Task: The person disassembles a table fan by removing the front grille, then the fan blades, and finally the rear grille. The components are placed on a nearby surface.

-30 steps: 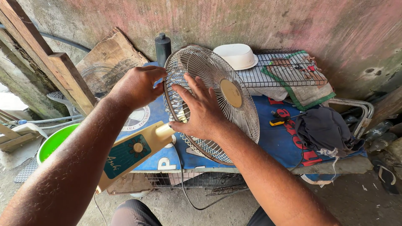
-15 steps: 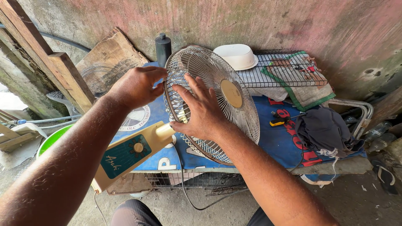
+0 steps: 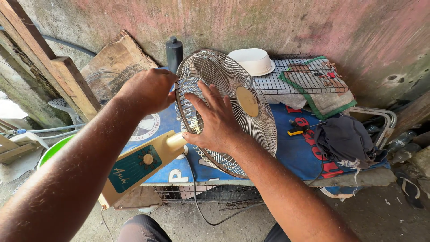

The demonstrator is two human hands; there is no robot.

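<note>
A cream desk fan lies tilted on a blue-covered bench (image 3: 295, 157), its round wire grille (image 3: 244, 112) facing up toward me and its base with a teal control panel (image 3: 134, 168) sticking out over the front edge. My left hand (image 3: 150, 89) grips the grille's upper left rim. My right hand (image 3: 217, 121) lies flat on the front of the grille, fingers spread. The blades behind the wires are mostly hidden.
A white bowl (image 3: 253, 60) and folded cloth (image 3: 322, 96) rest on a wire rack at the back. A yellow-handled tool (image 3: 298, 130) and a dark cloth (image 3: 347, 139) lie on the bench. A green basin (image 3: 51, 150) and wooden planks (image 3: 49, 67) stand at left. A dark cylinder (image 3: 174, 51) stands behind the fan.
</note>
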